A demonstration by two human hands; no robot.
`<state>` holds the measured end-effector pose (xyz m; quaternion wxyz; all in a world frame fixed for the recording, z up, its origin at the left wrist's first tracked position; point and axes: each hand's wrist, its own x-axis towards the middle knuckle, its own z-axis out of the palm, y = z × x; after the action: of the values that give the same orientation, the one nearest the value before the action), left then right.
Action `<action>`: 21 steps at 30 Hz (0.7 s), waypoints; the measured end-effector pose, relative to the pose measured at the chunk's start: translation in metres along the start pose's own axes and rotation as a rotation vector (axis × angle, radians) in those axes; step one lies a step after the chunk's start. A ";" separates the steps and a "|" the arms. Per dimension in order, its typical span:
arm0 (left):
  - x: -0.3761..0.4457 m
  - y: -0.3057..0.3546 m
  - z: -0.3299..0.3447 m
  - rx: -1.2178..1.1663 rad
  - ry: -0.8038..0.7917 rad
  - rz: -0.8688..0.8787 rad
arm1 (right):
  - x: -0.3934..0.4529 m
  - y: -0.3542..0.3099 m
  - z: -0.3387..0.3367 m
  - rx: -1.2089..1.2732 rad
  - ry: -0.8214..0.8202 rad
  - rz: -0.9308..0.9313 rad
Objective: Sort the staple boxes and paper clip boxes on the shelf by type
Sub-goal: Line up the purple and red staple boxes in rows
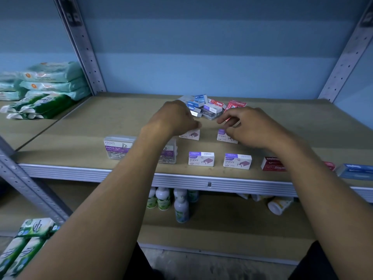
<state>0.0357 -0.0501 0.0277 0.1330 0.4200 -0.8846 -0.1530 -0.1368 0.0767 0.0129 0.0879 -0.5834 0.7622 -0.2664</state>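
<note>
My left hand (175, 118) is curled over a white-and-purple staples box (190, 135) in the second row and grips it from above. My right hand (250, 126) hovers at another staples box (222, 136); its lower fingers touch the box, while index finger and thumb are apart and hold nothing. Two more staples boxes (201, 161) (237, 161) stand in front. Two clear paper clip boxes (119, 149) (169, 155) stand at the left, the second partly behind my forearm. A mixed pile of boxes (207, 107) lies at the back.
On the shelf board (80, 138), a red staples box (271, 164), another red one (330, 165) and a blue box (355, 171) line the front right. Tissue packs (50, 87) are stacked on the left shelf. Bottles (171, 199) stand on the lower shelf.
</note>
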 end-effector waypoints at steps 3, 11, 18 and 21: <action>-0.008 -0.008 -0.010 -0.069 -0.109 0.095 | 0.000 0.000 -0.001 -0.006 -0.010 0.010; -0.010 -0.007 -0.006 -0.025 -0.179 0.218 | 0.001 0.001 0.004 -0.036 -0.038 -0.026; -0.011 -0.005 -0.002 -0.057 -0.136 0.248 | -0.003 0.000 0.000 -0.087 -0.038 -0.056; -0.013 -0.002 -0.003 -0.049 -0.127 0.256 | -0.006 0.000 -0.002 -0.104 -0.038 -0.059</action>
<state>0.0460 -0.0410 0.0279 0.1055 0.2900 -0.9335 -0.1824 -0.1360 0.0829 0.0134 0.0640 -0.6144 0.7556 -0.2177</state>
